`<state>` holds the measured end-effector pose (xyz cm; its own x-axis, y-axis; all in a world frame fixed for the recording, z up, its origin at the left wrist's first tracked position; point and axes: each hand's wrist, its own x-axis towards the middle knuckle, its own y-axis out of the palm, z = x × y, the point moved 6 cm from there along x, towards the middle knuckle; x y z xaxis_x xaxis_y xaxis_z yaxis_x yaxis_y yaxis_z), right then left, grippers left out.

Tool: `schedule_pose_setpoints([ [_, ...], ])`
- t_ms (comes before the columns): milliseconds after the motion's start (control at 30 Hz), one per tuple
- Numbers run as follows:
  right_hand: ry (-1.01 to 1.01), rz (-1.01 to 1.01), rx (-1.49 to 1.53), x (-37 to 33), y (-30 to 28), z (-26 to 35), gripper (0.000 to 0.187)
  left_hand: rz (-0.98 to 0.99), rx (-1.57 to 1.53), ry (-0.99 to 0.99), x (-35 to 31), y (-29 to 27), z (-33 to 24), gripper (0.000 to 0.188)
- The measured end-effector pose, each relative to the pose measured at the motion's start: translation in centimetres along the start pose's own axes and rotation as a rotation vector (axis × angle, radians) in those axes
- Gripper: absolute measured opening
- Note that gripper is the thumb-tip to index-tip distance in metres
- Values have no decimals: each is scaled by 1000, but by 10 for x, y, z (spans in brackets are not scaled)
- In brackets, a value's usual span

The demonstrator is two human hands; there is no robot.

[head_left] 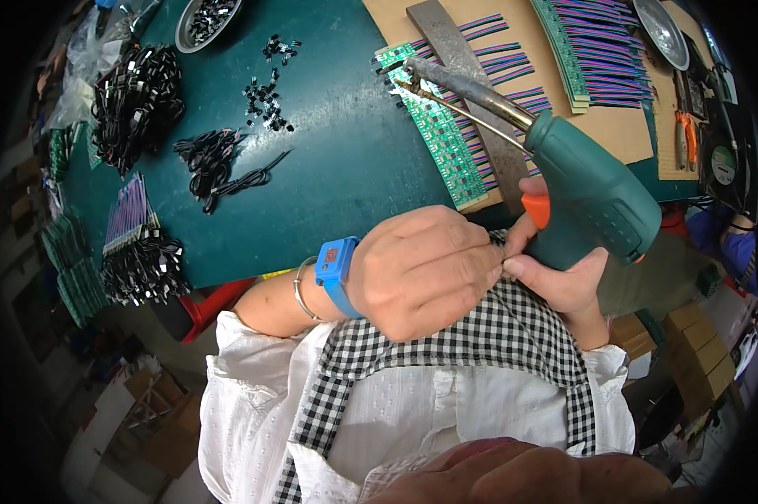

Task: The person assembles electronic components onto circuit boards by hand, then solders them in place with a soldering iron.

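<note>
My right hand holds a dark green soldering gun with an orange trigger, its fingers partly behind the body. The gun's metal nozzle and thin rod point up and left, over a green circuit board panel. Against the right thumb and fingertips, my left hand is closed in a pinch, a blue strap on its wrist. Whatever lies between those fingertips is hidden or too small to make out. Thin multicoloured wires run out from the panel's right side, and a grey metal bar lies across them.
At upper right lies another wired board panel, near a metal dish and orange-handled pliers. Black cables, small black connectors, a cable bundle and a metal bowl occupy the green table's left side.
</note>
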<state>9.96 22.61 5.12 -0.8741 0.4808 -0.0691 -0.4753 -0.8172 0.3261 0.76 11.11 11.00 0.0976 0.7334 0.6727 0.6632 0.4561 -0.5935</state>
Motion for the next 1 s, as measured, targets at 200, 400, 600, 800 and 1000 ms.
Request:
schedule_pose_setpoints([
  [200, 29, 31, -50, 1, -1, -2, 64, 77, -119, -199, -6, 2, 11, 16],
  [400, 5, 322, -394, 1, 3, -4, 67, 24, -301, -577, -17, 5, 26, 15],
  [600, -25, 253, -310, 1, 6, -4, 64, 146, -461, -801, -22, 3, 33, 4],
  [800, -28, -233, -58, -1, -11, 4, 64, -276, -665, -1280, -56, -8, 86, 6],
  [1000, -87, -230, -58, -6, -26, 4, 64, -299, -721, -1402, -70, -19, 123, 12],
])
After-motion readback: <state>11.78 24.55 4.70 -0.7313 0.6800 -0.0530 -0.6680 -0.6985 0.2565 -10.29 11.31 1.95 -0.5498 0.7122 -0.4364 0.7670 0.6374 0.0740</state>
